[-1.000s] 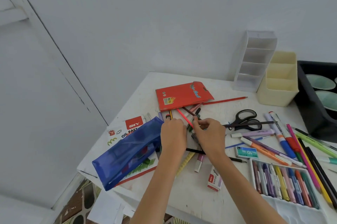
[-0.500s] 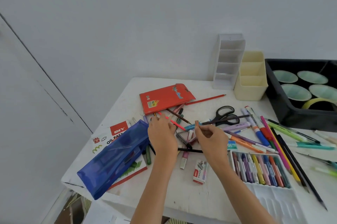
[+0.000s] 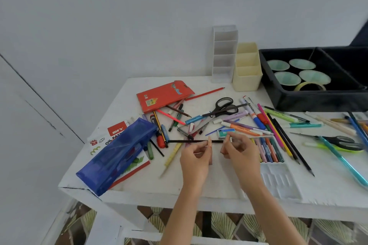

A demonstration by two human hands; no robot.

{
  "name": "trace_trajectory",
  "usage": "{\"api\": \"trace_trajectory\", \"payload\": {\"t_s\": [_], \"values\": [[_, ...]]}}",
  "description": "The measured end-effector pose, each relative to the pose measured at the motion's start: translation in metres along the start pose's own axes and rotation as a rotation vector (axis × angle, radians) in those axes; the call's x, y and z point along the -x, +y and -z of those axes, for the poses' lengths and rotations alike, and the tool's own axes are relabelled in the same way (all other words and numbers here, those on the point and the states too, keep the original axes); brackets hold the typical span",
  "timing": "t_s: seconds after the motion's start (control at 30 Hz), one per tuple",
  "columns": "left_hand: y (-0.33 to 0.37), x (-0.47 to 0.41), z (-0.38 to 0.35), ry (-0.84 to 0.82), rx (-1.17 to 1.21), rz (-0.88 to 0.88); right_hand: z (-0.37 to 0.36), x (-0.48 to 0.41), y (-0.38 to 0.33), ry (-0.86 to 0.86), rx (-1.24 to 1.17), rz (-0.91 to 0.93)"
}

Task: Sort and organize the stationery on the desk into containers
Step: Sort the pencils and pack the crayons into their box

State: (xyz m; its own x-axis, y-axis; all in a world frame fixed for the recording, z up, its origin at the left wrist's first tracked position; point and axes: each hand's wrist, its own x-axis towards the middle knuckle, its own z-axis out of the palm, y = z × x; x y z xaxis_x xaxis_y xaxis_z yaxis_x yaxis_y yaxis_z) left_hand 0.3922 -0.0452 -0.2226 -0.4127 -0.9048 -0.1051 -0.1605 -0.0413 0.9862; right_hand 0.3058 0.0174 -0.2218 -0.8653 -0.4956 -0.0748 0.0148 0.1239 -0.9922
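Observation:
Loose pens, pencils and markers [image 3: 256, 123] lie scattered over the white desk [image 3: 199, 191]. Just in front of the pile, my left hand [image 3: 196, 158] and my right hand [image 3: 242, 154] are close together. Between them a thin black pencil [image 3: 187, 141] runs level; my left fingertips pinch its middle and my right fingertips pinch its right end. A pink stick also shows under my left fingers. At the back stand a white tiered organizer [image 3: 225, 53] and a cream compartment holder [image 3: 247, 69]. At the desk's left lies a blue pencil case [image 3: 119, 155].
A red pencil box [image 3: 165, 95] and black scissors [image 3: 224, 108] lie behind the pile. An oil pastel tray [image 3: 268, 151] sits right of my right hand. A black bin [image 3: 310, 99] with green cups and a tape roll stands back right. More scissors [image 3: 342, 143] lie far right.
Both hands drew back from the pencil pile toward the desk's front. The black pencil that lay on the desk is now pinched between them. The view swung to the right.

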Motion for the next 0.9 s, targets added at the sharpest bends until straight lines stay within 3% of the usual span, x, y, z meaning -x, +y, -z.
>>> {"api": "trace_trajectory", "payload": {"t_s": [0.4, 0.9], "values": [[-0.005, 0.061, -0.036, 0.002, -0.004, 0.017, 0.069, 0.027, 0.002, -0.013, -0.021, -0.018], [-0.014, 0.082, -0.055, 0.074, -0.329, -0.201, 0.093, 0.046, 0.02, -0.146, 0.207, 0.09]]}}
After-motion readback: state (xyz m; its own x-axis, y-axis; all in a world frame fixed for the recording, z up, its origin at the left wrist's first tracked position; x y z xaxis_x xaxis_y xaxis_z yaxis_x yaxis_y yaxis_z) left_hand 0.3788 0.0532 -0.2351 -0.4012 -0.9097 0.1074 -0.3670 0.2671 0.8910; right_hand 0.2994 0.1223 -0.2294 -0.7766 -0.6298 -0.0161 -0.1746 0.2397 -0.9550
